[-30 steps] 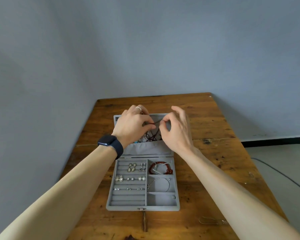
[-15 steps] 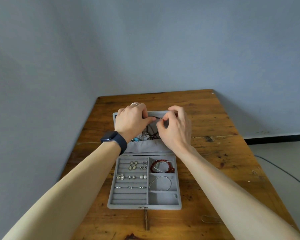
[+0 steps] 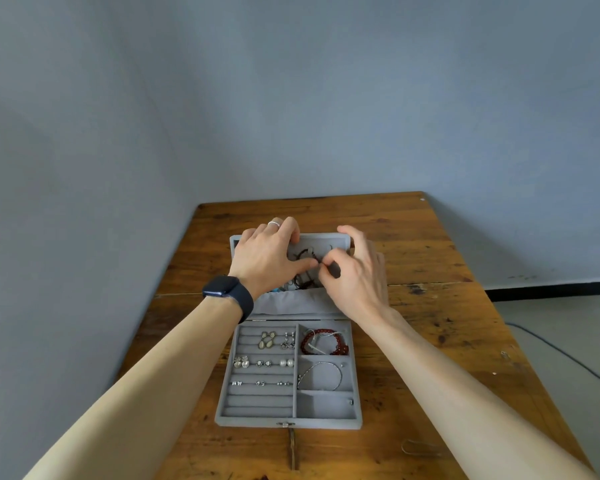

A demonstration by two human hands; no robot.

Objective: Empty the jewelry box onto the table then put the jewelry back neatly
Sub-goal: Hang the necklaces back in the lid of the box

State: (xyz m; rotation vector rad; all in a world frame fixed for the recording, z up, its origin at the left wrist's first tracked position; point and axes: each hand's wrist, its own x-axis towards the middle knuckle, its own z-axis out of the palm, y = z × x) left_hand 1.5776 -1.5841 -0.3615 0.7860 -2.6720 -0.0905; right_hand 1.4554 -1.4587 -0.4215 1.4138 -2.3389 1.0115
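— On the wooden table (image 3: 430,271), centred, sits the grey jewelry box (image 3: 288,422), lid (image 3: 326,239) swung back flat away from the person.

— What's in the tray?

— Earrings (image 3: 267,339) in the slotted rows on the left; down the right side a red bead bracelet (image 3: 326,341) in the far compartment and a thin silver bangle (image 3: 321,375) in the middle one. The nearest holds only something tiny and metallic, too small to name.

— And the hands?

— Both are over the lid's pocket. Left hand (image 3: 267,254), with a ring (image 3: 274,223) and a dark watch (image 3: 227,291), has thumb and forefinger pinched on a dark cord necklace (image 3: 303,254). Right hand (image 3: 354,275) pinches at the same tangle, thumb to fingertip, probably on the cord, though the grip is partly hidden.

— Anything else?

— A cable (image 3: 568,358) on the floor to the right.
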